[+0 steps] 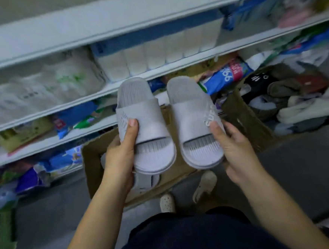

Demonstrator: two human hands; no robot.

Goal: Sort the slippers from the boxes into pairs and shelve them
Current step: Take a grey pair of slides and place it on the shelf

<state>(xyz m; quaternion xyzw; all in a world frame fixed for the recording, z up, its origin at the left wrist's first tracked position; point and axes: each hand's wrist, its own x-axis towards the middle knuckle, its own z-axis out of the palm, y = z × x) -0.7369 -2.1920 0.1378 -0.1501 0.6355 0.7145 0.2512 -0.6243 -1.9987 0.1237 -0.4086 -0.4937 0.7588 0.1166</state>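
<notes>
Slipper pair over box (92,164): left slipper (144,123) gripped by left hand (121,158), right slipper (192,114) by right hand (237,150).

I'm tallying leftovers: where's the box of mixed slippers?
In the head view, the box of mixed slippers sits on the floor at right, beyond the right hand and its grey slipper.

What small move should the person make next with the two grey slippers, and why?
Probably join them as a pair: the left hand grips the left slipper, the right hand the right slipper, apart, alike in colour and shape.
</notes>
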